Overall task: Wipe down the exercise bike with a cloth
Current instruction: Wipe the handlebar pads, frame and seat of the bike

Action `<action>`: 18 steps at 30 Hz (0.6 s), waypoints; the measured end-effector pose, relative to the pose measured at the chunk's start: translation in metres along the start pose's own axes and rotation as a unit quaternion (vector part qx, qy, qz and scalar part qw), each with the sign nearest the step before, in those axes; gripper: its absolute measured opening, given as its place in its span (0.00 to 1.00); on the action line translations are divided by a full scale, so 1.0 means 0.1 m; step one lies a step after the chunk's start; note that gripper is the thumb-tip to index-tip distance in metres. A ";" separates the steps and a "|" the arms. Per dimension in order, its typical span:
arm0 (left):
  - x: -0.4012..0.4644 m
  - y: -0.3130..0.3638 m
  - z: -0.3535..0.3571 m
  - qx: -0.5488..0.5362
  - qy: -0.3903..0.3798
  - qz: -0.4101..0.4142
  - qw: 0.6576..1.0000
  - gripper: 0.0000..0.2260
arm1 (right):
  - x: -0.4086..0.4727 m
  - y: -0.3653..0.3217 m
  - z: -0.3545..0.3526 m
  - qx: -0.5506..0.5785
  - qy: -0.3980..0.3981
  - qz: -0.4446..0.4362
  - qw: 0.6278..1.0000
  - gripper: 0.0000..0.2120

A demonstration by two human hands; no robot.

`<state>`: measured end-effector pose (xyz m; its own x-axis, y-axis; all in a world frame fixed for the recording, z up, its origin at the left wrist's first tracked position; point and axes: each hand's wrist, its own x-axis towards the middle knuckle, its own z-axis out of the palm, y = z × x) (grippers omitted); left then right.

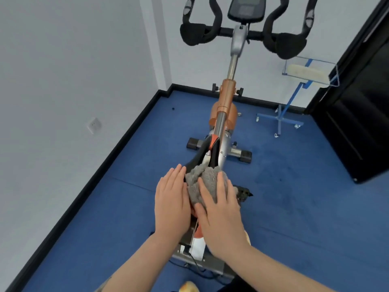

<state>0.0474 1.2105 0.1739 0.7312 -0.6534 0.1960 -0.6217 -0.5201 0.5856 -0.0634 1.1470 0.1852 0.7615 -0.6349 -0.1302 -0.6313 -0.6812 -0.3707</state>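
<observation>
An orange and silver exercise bike (226, 102) stands lengthwise in front of me, with black handlebars (195, 34) and a console (246, 7) at the far end. Its black saddle (202, 159) points away from me. A grey fluffy cloth (203, 180) lies bunched on the saddle's rear. My right hand (221, 211) presses flat on the cloth with straight fingers. My left hand (171, 199) rests flat on the saddle's left side, next to the cloth. Both hands hide most of the saddle's rear.
Blue carpet (305, 207) covers the floor. A white wall with a socket (94, 124) runs along the left. A blue wheeled stand (286, 110) with a clear tray stands at the right rear, beside a black cabinet (357, 102). One pedal (244, 193) sticks out right of the saddle.
</observation>
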 end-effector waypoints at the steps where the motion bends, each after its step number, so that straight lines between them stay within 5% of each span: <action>1: 0.00 -0.02 -0.01 -0.007 -0.003 0.005 1.000 0.22 | 0.04 0.01 0.00 0.023 0.000 0.007 1.000 0.28; 6: -0.01 -0.02 -0.05 -0.020 -0.019 0.000 1.000 0.18 | 0.33 -0.05 -0.10 0.233 0.061 0.134 0.961 0.22; 9: -0.01 0.00 -0.05 -0.013 -0.018 -0.004 1.000 0.18 | -0.03 -0.16 0.17 0.203 0.128 0.095 0.966 0.23; 12: 0.02 0.02 -0.04 0.002 -0.012 -0.004 1.000 0.18 | -0.02 -0.10 0.23 0.260 0.113 0.082 0.956 0.23; 15: 0.02 0.04 -0.04 0.025 -0.014 0.001 1.000 0.18 | 0.33 0.01 -0.04 0.363 0.075 0.173 0.912 0.22; 18: 0.00 0.05 -0.04 0.030 -0.015 -0.002 0.999 0.18 | 0.26 -0.13 0.01 0.451 0.154 0.238 0.846 0.23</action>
<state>0.0459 1.2104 0.1801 0.7256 -0.6670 0.1688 -0.6349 -0.5545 0.5381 -0.0353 1.1393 0.1854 0.2897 -0.9190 -0.2675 -0.3807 0.1458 -0.9131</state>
